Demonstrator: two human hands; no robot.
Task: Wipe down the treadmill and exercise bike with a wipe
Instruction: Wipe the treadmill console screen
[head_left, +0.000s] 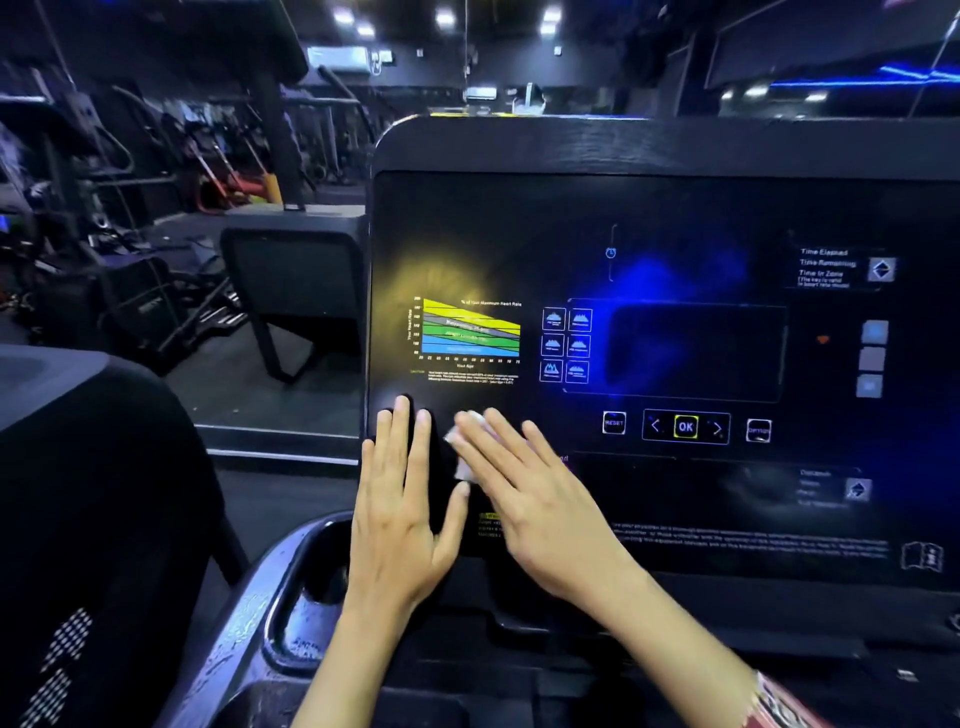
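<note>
White wipe (464, 467) under the flat right hand (530, 493), flat left hand (400, 509) empty, could stray toward 3 o'clock onto the RESET button (613, 422).

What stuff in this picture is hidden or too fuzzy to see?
- Head view: most of the wipe is hidden under the right hand; only white edges peek out.
- Head view: the small print along the bottom of the console is too blurred to read.
- Head view: the console's right side is cut off by the picture's edge.
- Head view: the inside of the cup holder is too dark.
</note>
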